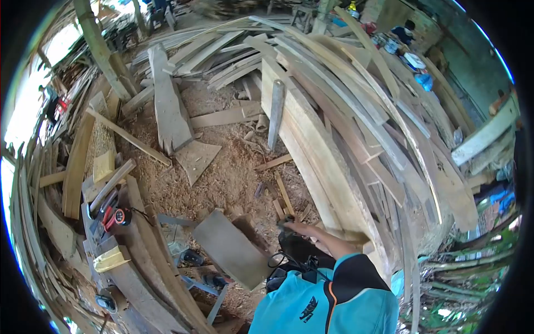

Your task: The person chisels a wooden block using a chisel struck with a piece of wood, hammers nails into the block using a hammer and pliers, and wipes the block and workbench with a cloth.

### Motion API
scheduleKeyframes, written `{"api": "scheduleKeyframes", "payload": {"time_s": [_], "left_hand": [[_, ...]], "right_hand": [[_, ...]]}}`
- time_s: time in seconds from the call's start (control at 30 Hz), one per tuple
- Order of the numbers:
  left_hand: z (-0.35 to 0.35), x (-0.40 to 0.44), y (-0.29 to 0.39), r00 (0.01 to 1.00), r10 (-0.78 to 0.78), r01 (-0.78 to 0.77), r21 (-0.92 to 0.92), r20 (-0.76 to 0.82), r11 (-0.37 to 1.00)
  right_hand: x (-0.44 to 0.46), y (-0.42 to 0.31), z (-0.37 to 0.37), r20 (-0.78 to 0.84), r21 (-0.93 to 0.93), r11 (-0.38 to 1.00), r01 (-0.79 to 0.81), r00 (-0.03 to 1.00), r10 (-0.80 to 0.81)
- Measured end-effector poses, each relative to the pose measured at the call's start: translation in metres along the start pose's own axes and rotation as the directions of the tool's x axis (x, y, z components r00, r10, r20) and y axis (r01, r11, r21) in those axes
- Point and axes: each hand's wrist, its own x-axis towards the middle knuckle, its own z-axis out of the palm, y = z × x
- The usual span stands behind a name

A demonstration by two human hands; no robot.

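Observation:
My right hand is low in the head view, beside my dark trousers. Its fingers are small and dark there, so I cannot make out whether they grip anything. Close to the fingertips a thin yellowish wood stick and a short wood offcut appear; contact with the hand is unclear. Left of my legs is a broad, smooth grey-brown board, slightly tilted. No part of my left hand is visible.
A timber bench at left carries a tape measure, red-handled tool and yellow wood block. Long planks are heaped at right. Shavings cover the ground. A person is far off at upper right.

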Motion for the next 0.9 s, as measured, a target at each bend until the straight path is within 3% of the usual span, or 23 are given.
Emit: {"api": "scheduleKeyframes", "payload": {"time_s": [0.07, 0.1, 0.13, 0.17, 0.2, 0.23, 0.27, 0.3, 0.33, 0.37, 0.4, 0.43, 0.47, 0.5, 0.53, 0.57, 0.6, 0.67, 0.7, 0.77, 0.8, 0.83, 0.9], "left_hand": [[-0.003, -0.003, 0.016, 0.995, 0.072, -0.064, 0.121, -0.068, 0.991], [0.006, -0.009, 0.019, 0.987, 0.124, -0.101, 0.212, -0.102, 0.972], [0.026, -0.027, 0.006, 0.992, -0.123, 0.122, 0.025, 0.043, 0.992], [0.018, -0.036, 0.025, 0.959, -0.223, 0.209, 0.094, 0.175, 0.973], [0.015, -0.042, 0.052, 0.891, -0.349, 0.347, 0.062, 0.289, 0.936], [0.043, -0.062, 0.050, 0.985, -0.151, 0.136, 0.171, 0.080, 0.976], [-0.013, -0.011, 0.138, 0.783, -0.427, 0.320, 0.294, 0.453, 0.900], [-0.010, -0.013, 0.175, 0.821, -0.470, 0.516, -0.069, 0.324, 0.854], [-0.042, 0.020, 0.239, 0.852, -0.366, 0.496, -0.357, 0.374, 0.792], [-0.055, 0.036, 0.288, 0.839, -0.251, 0.516, -0.560, 0.482, 0.649], [-0.014, 0.013, 0.312, 0.874, -0.097, 0.402, -0.599, 0.476, 0.693], [-0.020, 0.026, 0.364, 0.518, -0.053, 0.787, -0.452, 0.854, 0.419], [0.011, 0.020, 0.400, 0.585, 0.223, 0.733, -0.626, 0.779, 0.266], [-0.003, 0.031, 0.437, 0.495, 0.325, 0.848, -0.529, 0.806, 0.020], [0.005, 0.034, 0.469, 0.485, 0.328, 0.857, -0.515, 0.810, 0.003], [0.013, 0.033, 0.493, 0.472, 0.337, 0.868, -0.497, 0.815, -0.015], [-0.001, 0.049, 0.509, 0.616, 0.253, 0.772, -0.635, 0.746, -0.005], [0.025, 0.049, 0.511, 0.615, -0.069, 0.779, -0.619, 0.786, -0.102], [0.032, 0.051, 0.502, 0.624, -0.123, 0.762, -0.636, 0.771, -0.119], [0.052, 0.043, 0.478, 0.677, -0.256, 0.671, -0.722, 0.690, -0.169], [0.046, 0.046, 0.460, 0.649, -0.334, 0.720, -0.694, 0.684, -0.022], [0.036, 0.050, 0.436, 0.620, -0.413, 0.763, -0.636, 0.667, 0.119], [0.000, 0.071, 0.390, 0.546, -0.632, 0.740, -0.670, 0.550, 0.056]], "right_hand": [[0.030, 0.025, -0.040, 0.105, 0.150, 0.989, 0.005, 0.994, -0.021], [0.075, 0.051, -0.051, 0.079, 0.187, 0.978, 0.095, 0.991, -0.111], [0.115, 0.074, -0.062, 0.053, 0.221, 0.957, 0.185, 0.978, -0.201], [0.155, 0.099, -0.072, 0.027, 0.252, 0.928, 0.273, 0.957, -0.289], [0.183, 0.112, -0.091, -0.002, -0.175, 0.916, 0.362, 0.930, -0.368], [0.168, 0.085, -0.103, 0.156, 0.124, 0.975, 0.186, 0.966, -0.204], [0.186, 0.089, -0.109, 0.057, 0.025, 0.975, 0.222, 0.973, -0.223], [0.173, 0.061, -0.109, -0.015, 0.068, 0.979, 0.194, 0.981, -0.193], [0.153, 0.031, -0.112, -0.100, 0.116, 0.978, 0.173, 0.982, -0.161], [0.149, 0.010, -0.107, -0.042, 0.220, 0.954, 0.203, 0.979, -0.199], [0.145, -0.011, -0.102, 0.006, 0.330, 0.918, 0.221, 0.972, -0.236], [0.140, -0.022, -0.097, 0.045, 0.448, 0.865, 0.226, 0.961, -0.274], [0.130, -0.040, -0.090, 0.132, 0.402, 0.879, 0.255, 0.934, -0.331], [0.118, -0.064, -0.077, 0.213, 0.367, 0.884, 0.288, 0.900, -0.381], [0.105, -0.082, -0.060, 0.289, 0.341, 0.883, 0.322, 0.858, -0.424], [0.100, -0.089, -0.039, 0.371, 0.393, 0.827, 0.403, 0.753, -0.543], [0.101, -0.090, -0.021, 0.435, 0.448, 0.760, 0.470, 0.628, -0.645], [0.093, -0.101, -0.004, 0.510, 0.429, 0.716, 0.551, 0.507, -0.695], [0.071, -0.126, -0.013, 0.708, 0.348, 0.853, 0.390, 0.486, -0.512], [0.065, -0.140, -0.017, 0.807, 0.210, 0.879, 0.429, 0.432, -0.403], [0.063, -0.148, -0.017, 0.852, 0.134, 0.880, 0.455, 0.401, -0.337], [0.061, -0.158, -0.024, 0.866, -0.065, 0.868, 0.493, 0.459, -0.196], [0.090, -0.159, -0.028, 0.859, -0.113, 0.922, 0.370, 0.502, -0.097]]}}
